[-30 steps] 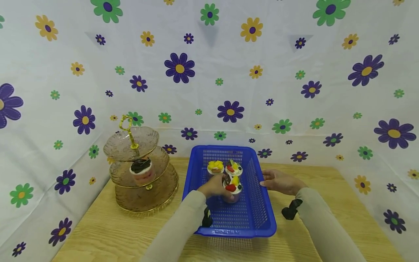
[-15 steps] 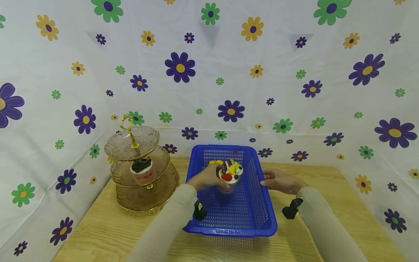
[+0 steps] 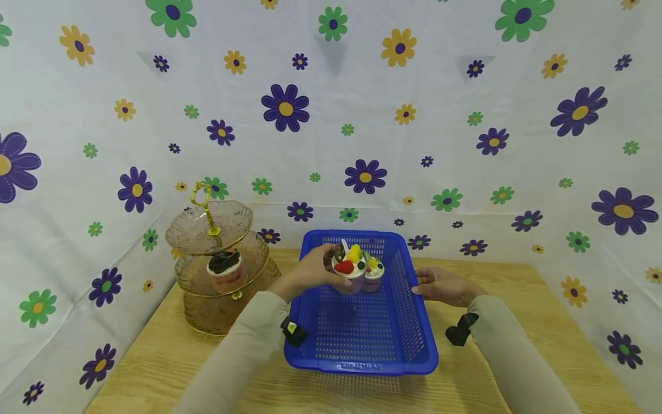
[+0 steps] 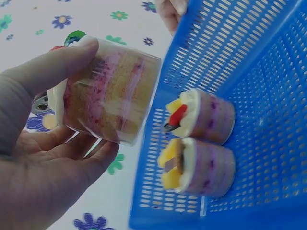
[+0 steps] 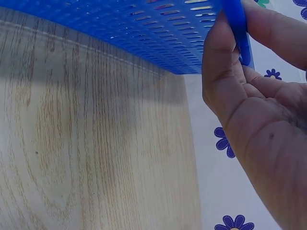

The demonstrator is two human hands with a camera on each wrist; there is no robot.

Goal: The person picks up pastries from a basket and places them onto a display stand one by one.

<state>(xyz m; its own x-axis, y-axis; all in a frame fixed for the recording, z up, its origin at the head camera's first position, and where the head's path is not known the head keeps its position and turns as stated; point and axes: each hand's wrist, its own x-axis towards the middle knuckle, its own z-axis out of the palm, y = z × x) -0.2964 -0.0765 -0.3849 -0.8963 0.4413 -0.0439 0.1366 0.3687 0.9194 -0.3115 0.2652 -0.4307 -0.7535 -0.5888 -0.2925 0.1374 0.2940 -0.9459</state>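
Note:
My left hand (image 3: 310,269) grips a clear cake cup (image 3: 354,271) topped with cream, a strawberry and yellow fruit, raised above the basket floor. In the left wrist view, thumb and fingers wrap the cup's sides, and its pink and brown layers show. Two more cups stand in the blue plastic basket (image 3: 362,368): a fruit-topped cup (image 4: 211,117) and a yellow-topped cup (image 4: 211,167). The head view hides the yellow-topped one behind my left hand. My right hand (image 3: 447,287) pinches the basket's right rim (image 5: 235,28) between thumb and fingers.
On the left stands a three-tier stand (image 3: 207,224) with a gold handle. A cup with a dark topping (image 3: 227,271) sits on its middle tier. Everything rests on a wooden table (image 3: 496,276), with a flower-print cloth (image 3: 331,144) behind it.
My left hand has lifted the fruit-topped cup from the basket floor and carried it up and left. The right hand keeps its place on the rim.

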